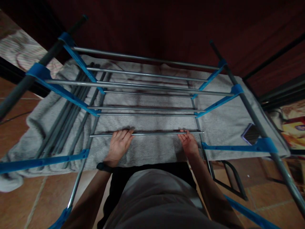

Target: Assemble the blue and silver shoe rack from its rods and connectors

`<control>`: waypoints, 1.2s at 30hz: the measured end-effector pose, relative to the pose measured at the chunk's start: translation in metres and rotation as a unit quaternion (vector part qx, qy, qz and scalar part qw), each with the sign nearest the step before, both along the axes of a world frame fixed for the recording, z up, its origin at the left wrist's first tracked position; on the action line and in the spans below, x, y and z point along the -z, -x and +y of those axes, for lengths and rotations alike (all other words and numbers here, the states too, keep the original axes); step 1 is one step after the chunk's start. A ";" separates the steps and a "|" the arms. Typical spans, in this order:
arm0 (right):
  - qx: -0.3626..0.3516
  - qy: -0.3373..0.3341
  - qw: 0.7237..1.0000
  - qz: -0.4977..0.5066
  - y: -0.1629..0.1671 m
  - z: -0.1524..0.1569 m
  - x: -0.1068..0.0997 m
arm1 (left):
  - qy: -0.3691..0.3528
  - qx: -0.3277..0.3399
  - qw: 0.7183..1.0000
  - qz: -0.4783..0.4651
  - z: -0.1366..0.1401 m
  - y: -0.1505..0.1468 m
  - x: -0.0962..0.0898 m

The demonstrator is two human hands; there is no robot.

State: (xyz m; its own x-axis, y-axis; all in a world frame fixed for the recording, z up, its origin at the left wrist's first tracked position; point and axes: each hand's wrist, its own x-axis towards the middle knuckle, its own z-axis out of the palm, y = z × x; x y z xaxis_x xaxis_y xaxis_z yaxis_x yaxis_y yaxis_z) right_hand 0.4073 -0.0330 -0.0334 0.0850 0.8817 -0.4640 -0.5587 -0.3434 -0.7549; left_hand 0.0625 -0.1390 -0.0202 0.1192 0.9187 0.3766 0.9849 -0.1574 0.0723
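Observation:
A thin metal rod lies crosswise in front of me, and both my hands grip it. Toward its left end, the fingers of my left hand curl over the rod. My right hand pinches it near the right end with the fingertips. Around and beyond the hands stands a partly built rack of grey tubes and blue plastic brackets. A blue bracket sits left of the rod and another blue bracket right of it. Several metal bars span the rack's farther brackets.
Loose grey tubes lie bundled on the grey blanket at the left. A small dark object with a light edge rests on the blanket at the right. Tiled floor shows in front, and a dark red surface rises behind.

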 end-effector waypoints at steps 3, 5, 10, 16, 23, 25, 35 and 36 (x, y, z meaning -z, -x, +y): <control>0.003 0.001 1.000 0.002 0.000 0.000 0.001 | -0.001 -0.004 1.000 0.003 0.000 0.001 0.001; 0.004 0.002 1.000 0.002 0.000 0.000 0.001 | -0.004 -0.001 1.000 0.007 0.000 0.002 0.002; -0.001 -0.004 1.000 0.002 0.000 0.000 0.001 | -0.006 0.012 1.000 0.008 0.000 0.005 0.004; 0.002 -0.005 1.000 -0.001 0.001 -0.001 0.001 | -0.007 0.019 1.000 0.000 0.000 0.005 0.003; -0.001 -0.003 1.000 -0.002 0.001 -0.001 0.000 | -0.008 0.022 1.000 -0.011 0.001 0.004 0.003; -0.001 -0.003 1.000 -0.001 0.001 -0.001 0.000 | -0.008 0.022 1.000 -0.014 0.001 0.003 0.003; 0.001 0.004 1.000 -0.003 0.002 0.000 -0.001 | -0.005 0.012 1.000 -0.013 0.000 0.003 0.002; 0.000 0.003 1.000 -0.004 0.002 0.000 -0.001 | -0.001 0.011 1.000 -0.012 0.000 0.004 0.002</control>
State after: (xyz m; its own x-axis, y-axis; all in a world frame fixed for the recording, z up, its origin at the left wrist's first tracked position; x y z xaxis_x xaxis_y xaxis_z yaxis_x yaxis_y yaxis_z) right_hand 0.4057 -0.0332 -0.0327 0.0891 0.8786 -0.4692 -0.5527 -0.3483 -0.7571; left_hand 0.0587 -0.1389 -0.0226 0.1307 0.9150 0.3817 0.9791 -0.1796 0.0954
